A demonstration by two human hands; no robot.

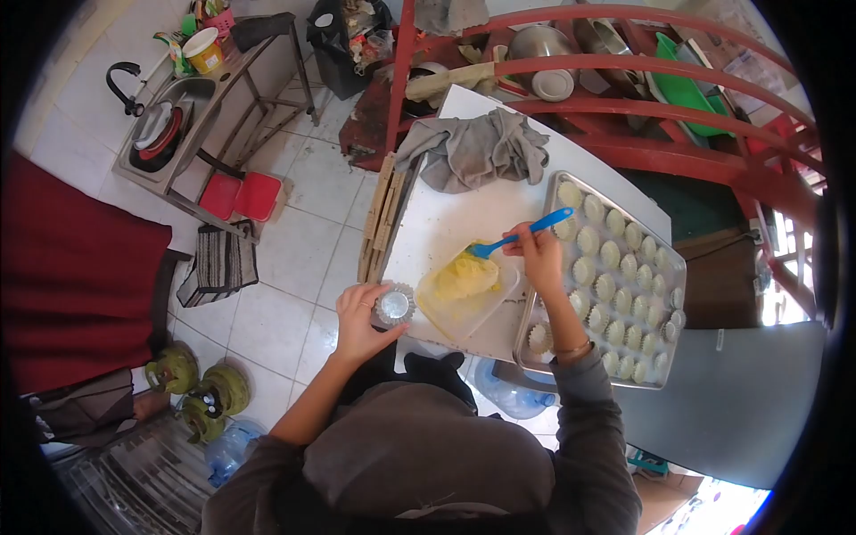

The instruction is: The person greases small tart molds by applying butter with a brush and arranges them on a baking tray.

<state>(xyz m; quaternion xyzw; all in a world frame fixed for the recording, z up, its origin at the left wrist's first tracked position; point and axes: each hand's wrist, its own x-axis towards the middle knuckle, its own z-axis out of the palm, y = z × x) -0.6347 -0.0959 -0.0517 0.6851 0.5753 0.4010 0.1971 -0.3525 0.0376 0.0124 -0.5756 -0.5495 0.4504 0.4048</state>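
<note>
My left hand (359, 319) grips a small fluted metal tart mould (394, 305), its hollow side facing up, near the table's left edge. In my right hand (535, 250) is a blue pastry brush (542, 222), handle pointing up and to the right. The brush head is at the far rim of a clear plastic tub (443, 323), touching or just over a soft yellow mass (467, 276) that looks like margarine. To the right, a metal baking tray (680, 287) carries rows of many fluted moulds (604, 286).
A crumpled grey cloth (481, 153) lies at the white table's (428, 218) far end. Behind stands a red metal rack (615, 107) with bowls and pans. A sink (185, 94) is at the far left. Green gas cylinders (214, 388) and water bottles (513, 392) stand on the floor.
</note>
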